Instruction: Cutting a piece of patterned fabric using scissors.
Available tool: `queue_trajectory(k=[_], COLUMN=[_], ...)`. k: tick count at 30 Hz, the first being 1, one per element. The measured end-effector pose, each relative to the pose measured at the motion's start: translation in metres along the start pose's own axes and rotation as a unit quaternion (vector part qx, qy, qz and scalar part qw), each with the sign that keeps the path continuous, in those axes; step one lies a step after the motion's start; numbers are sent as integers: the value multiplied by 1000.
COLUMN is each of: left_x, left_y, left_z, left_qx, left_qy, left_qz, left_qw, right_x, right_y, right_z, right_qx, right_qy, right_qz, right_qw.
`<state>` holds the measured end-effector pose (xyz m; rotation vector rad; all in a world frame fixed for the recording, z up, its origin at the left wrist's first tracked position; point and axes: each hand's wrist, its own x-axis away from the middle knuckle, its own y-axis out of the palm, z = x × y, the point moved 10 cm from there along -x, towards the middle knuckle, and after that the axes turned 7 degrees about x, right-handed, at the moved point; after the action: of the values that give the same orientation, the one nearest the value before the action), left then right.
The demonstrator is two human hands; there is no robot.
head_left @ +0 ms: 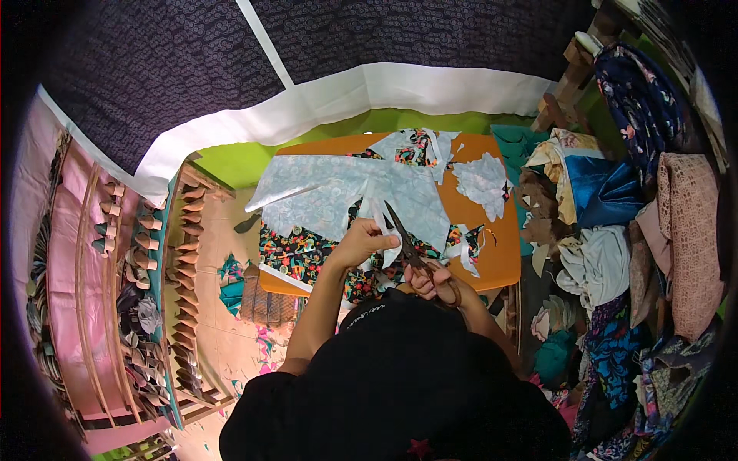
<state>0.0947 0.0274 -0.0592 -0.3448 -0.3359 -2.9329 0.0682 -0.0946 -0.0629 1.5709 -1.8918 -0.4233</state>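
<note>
Dark metal scissors [406, 237] point away from me, blades parted. My right hand [433, 283] is closed round their handles. Just left of the blades, my left hand [364, 244] pinches a small white-backed fabric piece [390, 244]. Under and beyond my hands, a large sheet of pale-backed fabric [307, 188] lies spread out. Its black printed side with bright flowers [296, 250] shows along the near left. Cut scraps [465, 250] lie to the right of the scissors. Whether the blades touch the cloth, I cannot tell.
The orange table [503, 238] carries a crumpled pale fabric piece [483, 184] at its far right. Folded and heaped cloths [603, 192] crowd the right side. Racks of shoe forms [184, 284] stand left. Dark patterned cloth [415, 38] hangs beyond. Scraps litter the floor [231, 323].
</note>
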Motion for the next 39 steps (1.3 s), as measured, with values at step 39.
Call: queue_trajectory(k=[39], left_x=[8], left_y=[-25], left_z=[17], left_qx=[-44], left_qy=[83], left_qz=[172], left_qw=[981], right_x=[37], right_y=[-63], right_z=[-43], right_qx=[544], right_qy=[-21], right_qz=[344], right_qw=[765])
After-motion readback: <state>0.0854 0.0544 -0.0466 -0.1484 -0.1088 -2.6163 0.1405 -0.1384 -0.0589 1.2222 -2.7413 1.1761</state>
